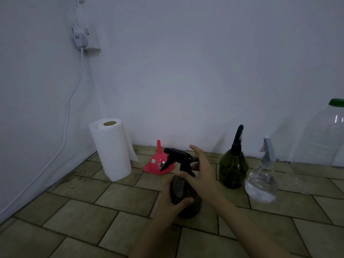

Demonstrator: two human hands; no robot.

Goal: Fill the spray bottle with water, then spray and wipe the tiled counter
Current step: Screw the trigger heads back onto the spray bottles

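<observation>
Spray bottle [186, 194], dark w/ black trigger head, stands on the tiled counter [83, 216] at lower centre of frame. Left hand [172, 200] wraps the bottle's belly, thumb across the front, prob. to keep it from turning or tipping. Right hand [200, 172] is at the neck just under the trigger head, fingers spread and loosely curved round the collar; can't tell if it truly grips yet. That two-hand hold looks like a setup for unscrewing the head so water can go in.

Behind the bottle, centre frame, a red funnel [158, 162] lies mouth-down, spout up, close by, likely there for pouring. Left of it a paper towel roll [112, 149] stands upright near the wall corner, one sheet hanging loose, ready for wiping. Right of centre: a green spray bottle [233, 168] and a clear spray bottle [261, 181] side by side. Far right edge, a large clear water jug [323, 138] w/ green cap, prob. the water source. Upper left, a plug in a wall socket [81, 39], white cable trailing down.
</observation>
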